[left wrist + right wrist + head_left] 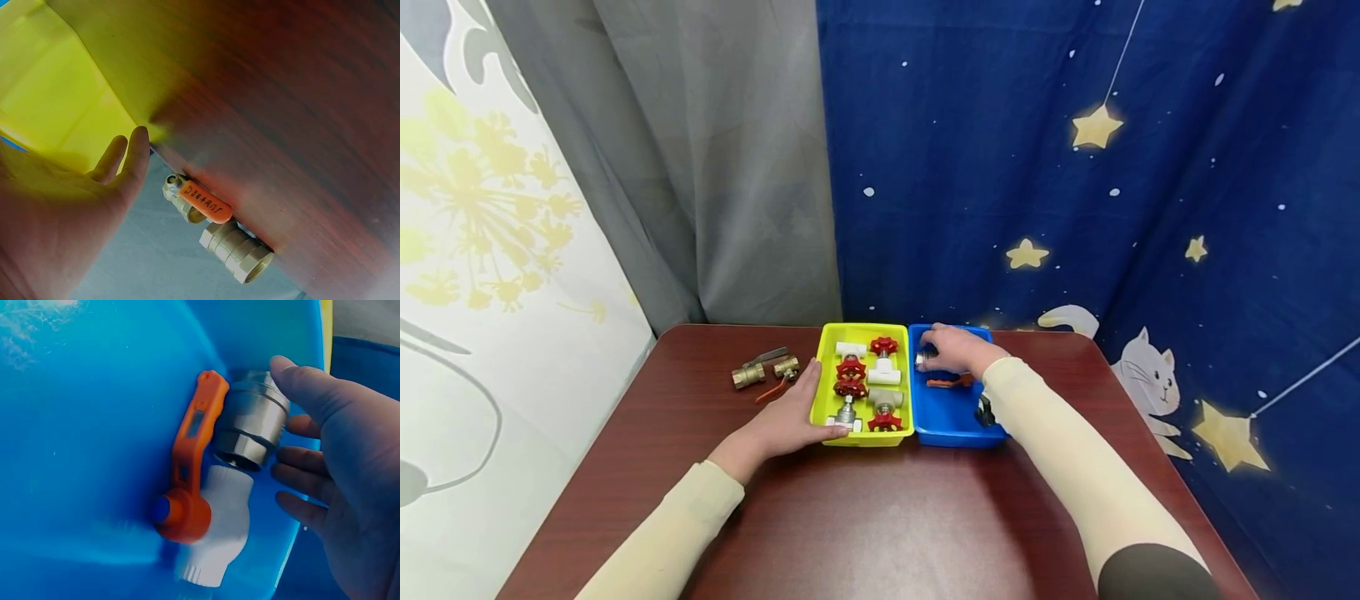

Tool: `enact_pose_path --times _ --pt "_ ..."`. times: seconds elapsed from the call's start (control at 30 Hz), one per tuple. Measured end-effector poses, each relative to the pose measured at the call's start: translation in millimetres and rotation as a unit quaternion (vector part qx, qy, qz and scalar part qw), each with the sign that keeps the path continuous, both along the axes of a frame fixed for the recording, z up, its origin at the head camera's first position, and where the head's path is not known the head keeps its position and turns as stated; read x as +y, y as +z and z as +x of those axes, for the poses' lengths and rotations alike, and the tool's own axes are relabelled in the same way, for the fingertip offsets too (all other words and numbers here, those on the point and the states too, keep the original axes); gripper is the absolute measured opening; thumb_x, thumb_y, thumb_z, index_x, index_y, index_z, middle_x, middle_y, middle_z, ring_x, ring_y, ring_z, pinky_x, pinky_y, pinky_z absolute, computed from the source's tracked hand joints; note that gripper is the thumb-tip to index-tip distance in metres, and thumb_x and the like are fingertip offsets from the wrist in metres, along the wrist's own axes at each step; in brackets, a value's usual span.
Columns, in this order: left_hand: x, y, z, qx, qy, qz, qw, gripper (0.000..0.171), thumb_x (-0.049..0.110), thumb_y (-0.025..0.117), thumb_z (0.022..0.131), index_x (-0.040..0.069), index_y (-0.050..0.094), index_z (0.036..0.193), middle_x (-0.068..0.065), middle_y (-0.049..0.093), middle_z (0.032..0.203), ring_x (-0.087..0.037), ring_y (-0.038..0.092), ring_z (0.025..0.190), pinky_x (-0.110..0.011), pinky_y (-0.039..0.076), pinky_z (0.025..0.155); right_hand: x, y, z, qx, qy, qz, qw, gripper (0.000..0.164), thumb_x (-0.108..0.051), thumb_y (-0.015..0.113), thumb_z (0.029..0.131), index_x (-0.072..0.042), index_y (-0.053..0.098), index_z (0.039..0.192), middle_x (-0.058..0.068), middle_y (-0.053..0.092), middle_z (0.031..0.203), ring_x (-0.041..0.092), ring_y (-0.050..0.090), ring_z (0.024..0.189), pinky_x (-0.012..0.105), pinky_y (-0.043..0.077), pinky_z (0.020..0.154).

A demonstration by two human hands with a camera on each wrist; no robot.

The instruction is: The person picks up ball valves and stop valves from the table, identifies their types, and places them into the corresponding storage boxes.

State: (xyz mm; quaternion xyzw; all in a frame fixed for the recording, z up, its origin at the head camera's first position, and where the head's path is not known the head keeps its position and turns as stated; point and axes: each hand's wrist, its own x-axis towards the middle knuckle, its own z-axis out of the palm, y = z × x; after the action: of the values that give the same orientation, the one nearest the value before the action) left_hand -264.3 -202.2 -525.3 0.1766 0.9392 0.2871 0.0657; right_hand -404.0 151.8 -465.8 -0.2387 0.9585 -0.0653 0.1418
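Observation:
My left hand (786, 421) lies along the left wall of the yellow tray (906, 437), fingers straight and thumb at its front corner. Inside that tray sit several valves with red handwheels (851, 387), some white, one silver. My right hand (955, 348) reaches into the blue tray (955, 438) at its far left corner. There a cylindrical metal check valve (253, 419) lies against the wall. The right thumb is at its upper end, while the other fingers are spread loosely beside it. Alongside lies a white plastic ball valve (225, 519) with an orange handle (197, 425).
Two brass ball valves lie left of the yellow tray: one with a grey lever (748, 377), one with an orange lever (772, 390). Both trays stand side by side near the far edge of the brown table (880, 517), before curtains (962, 167).

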Motion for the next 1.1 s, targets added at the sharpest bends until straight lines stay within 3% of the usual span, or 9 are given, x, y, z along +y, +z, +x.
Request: enact_pose_path --times 0.27,0.57,0.83,1.1 --pt "-0.9 -1.5 0.2 -0.003 0.004 -0.002 1.0 0.142 0.085 0.075 0.085 0.005 0.002 0.178 -0.011 -0.001 0.186 -0.037 0.023 0.167 -0.058 0.034 0.129 26.1 12.3 12.8 0.035 0.009 -0.038 0.999 0.068 -0.054 0.071 0.107 -0.008 0.06 0.156 0.018 0.061 0.15 0.036 0.062 0.134 0.058 0.051 0.115" --pt "-0.6 -2.3 -0.5 -0.004 0.004 -0.001 1.0 0.142 0.085 0.075 0.085 0.005 0.002 0.178 -0.012 0.0 0.186 -0.037 0.023 0.167 -0.058 0.033 0.129 66.5 20.7 47.2 0.084 -0.024 -0.106 0.991 0.065 -0.045 0.075 0.106 -0.004 0.06 0.154 0.019 0.061 0.151 0.041 0.06 0.14 0.061 0.052 0.114" --pt "-0.1 -0.9 -0.2 -0.003 0.003 0.003 1.0 0.142 0.084 0.075 0.085 0.005 0.002 0.178 -0.013 0.0 0.186 -0.037 0.022 0.167 -0.058 0.033 0.129 101.7 12.5 71.1 0.116 -0.046 -0.122 0.985 0.069 -0.049 0.073 0.107 -0.001 0.058 0.154 0.02 0.062 0.146 0.04 0.064 0.133 0.061 0.054 0.111" --pt "-0.3 -0.8 0.4 -0.004 0.003 0.006 1.0 0.141 0.083 0.075 0.086 0.005 0.002 0.178 -0.012 0.0 0.186 -0.036 0.021 0.168 -0.058 0.032 0.129 117.5 7.9 87.2 0.112 -0.068 -0.14 0.981 0.069 -0.046 0.076 0.105 0.001 0.059 0.153 0.022 0.062 0.146 0.043 0.061 0.137 0.065 0.052 0.112"
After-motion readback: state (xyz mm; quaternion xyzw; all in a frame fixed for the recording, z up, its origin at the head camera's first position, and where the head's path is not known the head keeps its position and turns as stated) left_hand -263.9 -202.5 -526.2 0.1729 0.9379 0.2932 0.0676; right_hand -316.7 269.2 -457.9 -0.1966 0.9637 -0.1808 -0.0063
